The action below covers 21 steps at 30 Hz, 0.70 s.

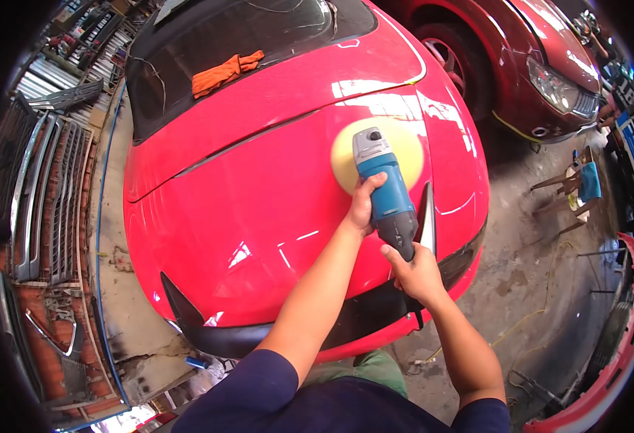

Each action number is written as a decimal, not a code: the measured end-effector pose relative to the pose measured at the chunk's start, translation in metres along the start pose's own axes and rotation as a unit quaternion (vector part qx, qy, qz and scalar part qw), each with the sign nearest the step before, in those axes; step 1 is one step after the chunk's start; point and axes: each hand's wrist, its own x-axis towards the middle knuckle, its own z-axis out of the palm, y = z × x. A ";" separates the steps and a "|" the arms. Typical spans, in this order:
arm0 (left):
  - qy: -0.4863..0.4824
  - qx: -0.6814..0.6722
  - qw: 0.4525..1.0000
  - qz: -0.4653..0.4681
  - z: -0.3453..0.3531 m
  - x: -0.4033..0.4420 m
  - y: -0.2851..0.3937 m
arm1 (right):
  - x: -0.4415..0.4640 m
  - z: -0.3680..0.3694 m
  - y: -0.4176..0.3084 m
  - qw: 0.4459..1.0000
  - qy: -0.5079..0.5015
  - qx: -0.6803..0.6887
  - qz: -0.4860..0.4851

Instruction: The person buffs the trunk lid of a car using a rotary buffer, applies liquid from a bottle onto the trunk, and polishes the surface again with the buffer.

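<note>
A blue and black power polisher (pixel 392 189) with a grey metal head lies over a round yellow pad (pixel 344 155), which rests on the glossy panel of a red car (pixel 259 209). My left hand (pixel 364 203) is wrapped round the side of the blue body, thumb on top. My right hand (pixel 417 274) grips the black rear handle, close to the car's narrow dark lamp. The fingers under the tool are partly hidden. Farther up, an orange cloth (pixel 227 72) lies at the lower edge of the car's dark glass.
A darker red car (pixel 541 65) stands at the upper right. Grilles (pixel 46 195) line the left side beside a blue hose (pixel 98 216). On the right are a chair with a blue cloth (pixel 589 182) and a red bumper (pixel 631 317). A yellow cord (pixel 523 322) crosses the floor.
</note>
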 end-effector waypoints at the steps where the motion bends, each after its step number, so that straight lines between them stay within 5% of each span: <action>1: -0.006 -0.001 1.000 -0.009 0.007 0.004 -0.007 | -0.001 -0.007 0.002 1.000 0.009 0.003 0.009; 13: -0.048 -0.007 0.997 -0.063 0.066 0.047 -0.071 | 0.000 -0.058 0.027 0.993 0.099 0.043 0.046; 21: -0.069 0.021 0.995 -0.063 0.027 0.010 -0.046 | -0.013 -0.023 0.029 0.998 0.068 0.014 0.008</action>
